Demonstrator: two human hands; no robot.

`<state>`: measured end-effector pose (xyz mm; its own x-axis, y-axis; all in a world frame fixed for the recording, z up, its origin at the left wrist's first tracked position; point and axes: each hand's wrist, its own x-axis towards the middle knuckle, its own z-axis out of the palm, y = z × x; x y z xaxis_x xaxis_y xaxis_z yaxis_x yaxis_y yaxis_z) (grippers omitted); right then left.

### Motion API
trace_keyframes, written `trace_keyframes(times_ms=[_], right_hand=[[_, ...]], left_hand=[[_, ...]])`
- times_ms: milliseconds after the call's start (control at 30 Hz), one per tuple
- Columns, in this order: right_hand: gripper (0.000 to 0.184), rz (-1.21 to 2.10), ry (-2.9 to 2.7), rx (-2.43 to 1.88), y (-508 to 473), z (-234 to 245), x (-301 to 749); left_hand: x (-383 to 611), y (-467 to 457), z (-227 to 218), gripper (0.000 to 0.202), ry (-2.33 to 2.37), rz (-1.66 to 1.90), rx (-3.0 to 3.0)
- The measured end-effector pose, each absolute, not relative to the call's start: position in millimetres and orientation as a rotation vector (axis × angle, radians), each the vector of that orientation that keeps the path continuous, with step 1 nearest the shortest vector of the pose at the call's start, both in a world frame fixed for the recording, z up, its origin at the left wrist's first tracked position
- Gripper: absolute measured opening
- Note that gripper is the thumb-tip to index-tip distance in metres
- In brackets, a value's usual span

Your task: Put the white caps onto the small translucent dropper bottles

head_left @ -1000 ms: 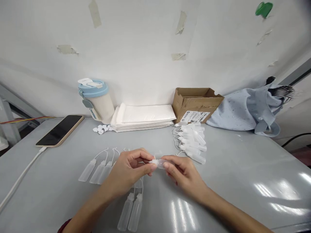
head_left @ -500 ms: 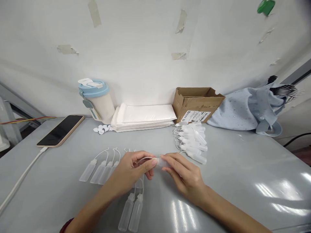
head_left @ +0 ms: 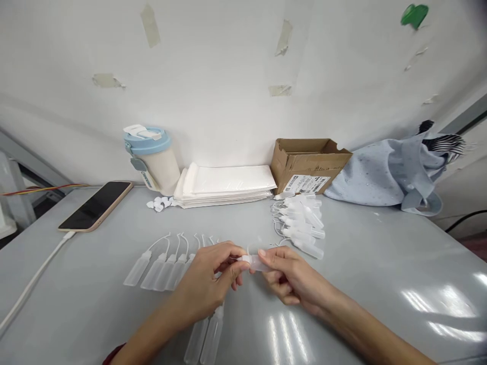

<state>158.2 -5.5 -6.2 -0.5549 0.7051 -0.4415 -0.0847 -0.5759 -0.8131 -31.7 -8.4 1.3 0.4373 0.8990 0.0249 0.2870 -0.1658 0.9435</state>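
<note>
Between my two hands lies a small translucent squeeze bottle (head_left: pixel 259 263), held sideways above the table. My left hand (head_left: pixel 216 268) pinches its white cap (head_left: pixel 245 259) between thumb and fingertips. Around the bottle's body, my right hand (head_left: pixel 292 276) is closed, thumb on top. Left of my left hand, a row of similar bottles (head_left: pixel 154 271) with thin white strap tubes lies on the table, partly hidden by the hand. Two more bottles (head_left: pixel 205 339) rest below my left wrist. A pile of bottles (head_left: pixel 302 223) lies beyond my right hand.
At the back stand a blue-lidded cup (head_left: pixel 152 159), a stack of white packets (head_left: pixel 228 180), an open cardboard box (head_left: pixel 312 167) and a light blue bag (head_left: pixel 380 172). Small white caps (head_left: pixel 159 203) lie by the cup. A phone (head_left: pixel 97 205) with a cable is at left.
My right hand has turned, its thumb now on top of the bottle. My left fingers have shifted onto the cap, and both hands have dropped slightly toward me.
</note>
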Motion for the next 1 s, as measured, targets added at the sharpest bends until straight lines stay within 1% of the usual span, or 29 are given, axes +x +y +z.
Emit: trace_keyframes(times_ms=[67,133,233,267,333,400,467,533,567,633,733,867,933,1000], right_hand=[[0.035,2.289,-0.932,-1.06,-3,-6,162],[0.035,2.343,-0.872,-1.05,-2,-6,164],[0.036,2.23,-0.96,-1.083,-4,-8,161],[0.037,2.117,-1.072,-1.1,-6,-9,159],[0.037,1.782,-1.403,-1.133,-10,-11,156],[0.03,1.318,-1.75,-1.111,-13,-15,154],[0.021,0.863,-1.953,-1.006,-16,-20,154],[0.025,0.577,-2.017,-0.89,-18,-23,154],[0.027,0.528,-2.02,-0.86,-18,-23,155],[0.026,0.603,-1.999,-0.876,-18,-20,155],[0.023,0.97,-1.889,-0.988,-18,-12,155],[0.034,1.422,-1.608,-1.078,-17,-10,153],[0.04,1.557,-1.485,-1.091,-16,-13,152],[0.04,1.555,-1.48,-1.107,-14,-14,153]], left_hand=[[-31,-9,0,0.018,1.01,0.779,1.717],[-31,-8,0,0.018,1.016,0.782,1.73],[-31,-6,1,0.015,1.068,0.781,1.69],[-31,-5,1,0.015,1.081,0.776,1.665],[-32,-4,3,0.018,1.1,0.754,1.633],[-33,-4,3,0.023,1.121,0.717,1.644],[-34,-4,3,0.026,1.145,0.686,1.673],[-35,-4,3,0.027,1.158,0.68,1.693],[-35,-4,3,0.028,1.158,0.683,1.699],[-35,-5,3,0.029,1.152,0.702,1.707],[-34,-6,4,0.029,1.149,0.733,1.731],[-32,-8,3,0.026,1.101,0.788,1.815],[-31,-7,1,0.025,1.081,0.797,1.861],[-32,-5,0,0.024,1.094,0.797,1.897]])
